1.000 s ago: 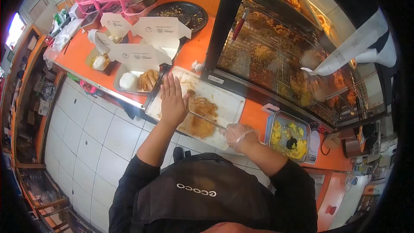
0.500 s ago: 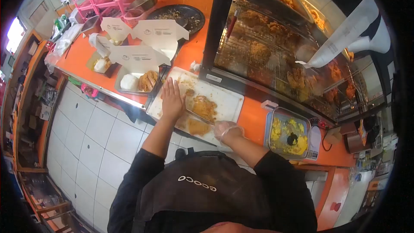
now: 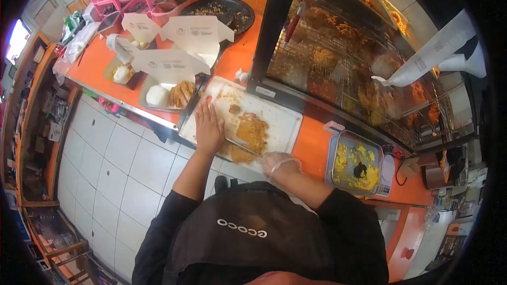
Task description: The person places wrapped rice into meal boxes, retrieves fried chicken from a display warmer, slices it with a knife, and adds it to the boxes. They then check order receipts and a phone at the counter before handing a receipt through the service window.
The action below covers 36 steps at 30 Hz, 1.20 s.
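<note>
My right hand [image 3: 280,164], in a thin, clear, wrinkled plastic glove, was curled round the handle end of a knife [image 3: 246,149], fingers closed together, knuckles up. The handle itself was mostly hidden in my grip. My left hand [image 3: 209,130] was bare and gripped nothing: palm down, fingers straight and nearly side by side, thumb close in, over the left end of the board [image 3: 284,126]. Whether its palm pressed on the board I cannot tell, nor whether it touched the blade's tip, which lay just beside it.

The cutlet [image 3: 252,128] lay on the middle of the board, flat and irregular, its golden-brown coating rough and crumbly. The thin, straight metal blade slanted across its near part, with coated meat on both sides. A small brown scrap [image 3: 234,108] sat apart from it among loose crumbs. The board was white, smooth and rectangular, set on the glossy orange worktop [image 3: 312,148].

Beyond my left hand stood a paper box [image 3: 170,62], lid raised, holding a smooth white dome of rice [image 3: 157,96] beside brown sliced meat [image 3: 181,94]. Past my right hand, a rectangular tray [image 3: 349,170] held soft yellow lumps of food.
</note>
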Each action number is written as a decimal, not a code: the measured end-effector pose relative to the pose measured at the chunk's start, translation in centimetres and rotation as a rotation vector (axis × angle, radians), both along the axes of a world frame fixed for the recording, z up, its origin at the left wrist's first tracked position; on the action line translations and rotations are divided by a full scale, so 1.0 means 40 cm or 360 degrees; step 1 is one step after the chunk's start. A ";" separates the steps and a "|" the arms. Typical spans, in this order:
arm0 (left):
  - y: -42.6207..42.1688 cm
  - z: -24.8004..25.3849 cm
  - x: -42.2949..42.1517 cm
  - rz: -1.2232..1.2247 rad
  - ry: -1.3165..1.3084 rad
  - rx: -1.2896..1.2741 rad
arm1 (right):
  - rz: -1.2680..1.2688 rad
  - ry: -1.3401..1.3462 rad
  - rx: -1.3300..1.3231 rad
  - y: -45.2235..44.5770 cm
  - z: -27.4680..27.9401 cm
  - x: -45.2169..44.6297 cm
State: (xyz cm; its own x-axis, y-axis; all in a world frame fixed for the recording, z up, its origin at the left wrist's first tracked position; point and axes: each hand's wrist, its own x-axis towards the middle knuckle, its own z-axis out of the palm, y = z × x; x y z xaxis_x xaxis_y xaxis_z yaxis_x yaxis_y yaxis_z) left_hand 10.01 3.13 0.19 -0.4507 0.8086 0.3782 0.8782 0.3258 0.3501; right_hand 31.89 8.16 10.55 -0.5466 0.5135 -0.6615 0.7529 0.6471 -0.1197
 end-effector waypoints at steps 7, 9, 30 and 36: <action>0.038 0.047 -0.038 0.0000 0.0083 -0.0056 | -0.0162 0.0162 0.0071 0.012 0.041 -0.029; 0.004 0.082 -0.026 -0.0018 0.0083 -0.0021 | 0.0105 0.0199 0.0088 0.009 0.059 -0.008; -0.082 0.032 -0.026 -0.0069 -0.0305 0.0205 | 0.0075 0.0308 0.0014 0.003 0.035 -0.025; -0.218 0.020 0.076 -0.0392 -0.0132 0.0088 | -0.0091 0.0324 0.0211 0.158 -0.048 0.008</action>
